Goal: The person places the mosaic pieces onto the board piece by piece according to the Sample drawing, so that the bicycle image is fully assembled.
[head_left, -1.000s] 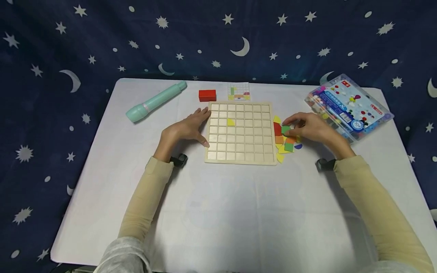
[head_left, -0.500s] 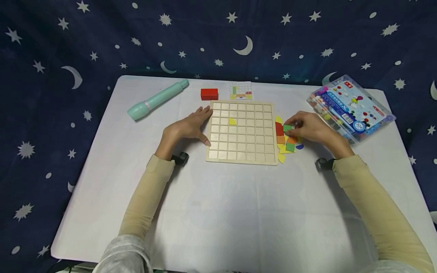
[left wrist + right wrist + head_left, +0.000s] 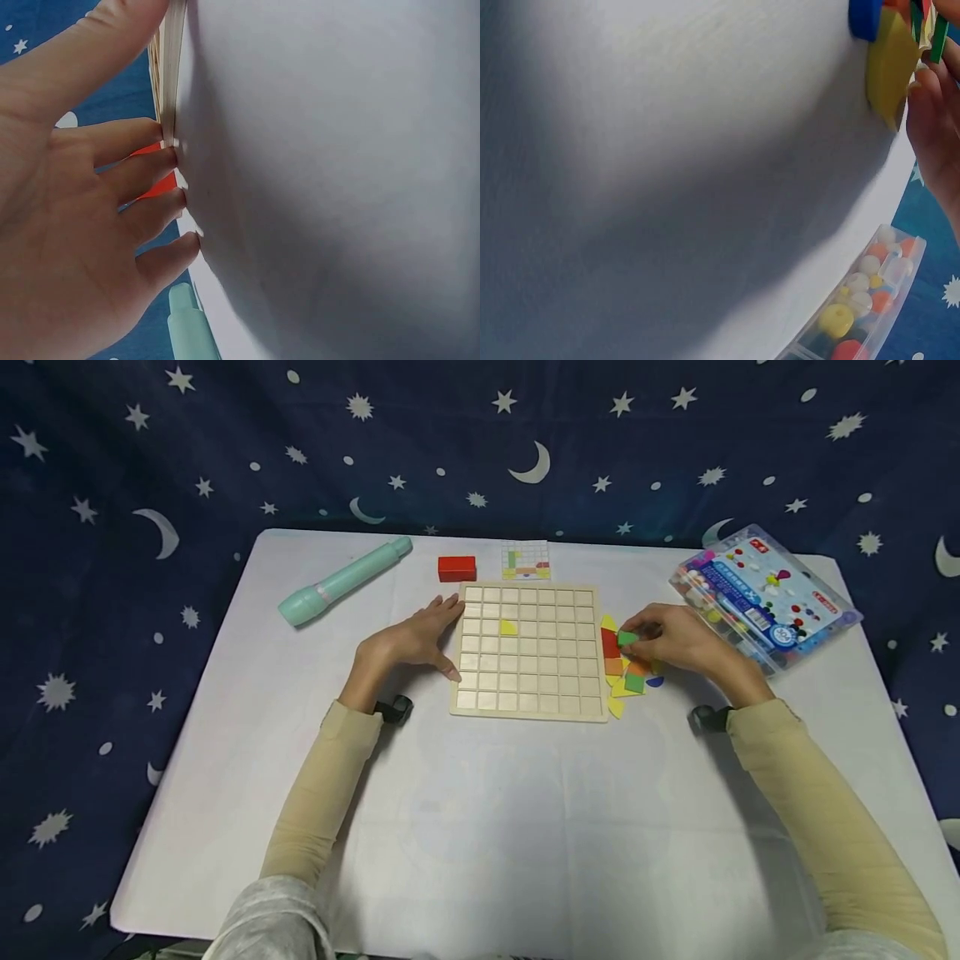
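Note:
My left hand (image 3: 411, 642) rests at the left edge of a wooden grid board (image 3: 528, 681), fingers spread, thumb toward the lower corner. In the left wrist view, the fingertips touch the board's side (image 3: 173, 75) and the tabletop. One yellow quarter-round piece (image 3: 507, 627) lies on the board in an upper-left cell. At the board's right side my right hand (image 3: 678, 639) pinches a green square tile (image 3: 627, 637) between thumb and fingers, tilted above the pile. Under it lie red (image 3: 611, 643), orange (image 3: 613, 667) and several yellow pieces, another green tile (image 3: 634, 682) and a blue half-round (image 3: 655, 681).
Behind the board are a red block (image 3: 457, 569) and a small printed pattern card (image 3: 525, 560). A mint-green cylinder (image 3: 345, 582) lies at the back left. A clear case of coloured balls (image 3: 767, 597) stands at the back right, beyond my right hand.
The green tile in my right hand has risen a little off the pile and tilted. My left hand stays at the board's edge.

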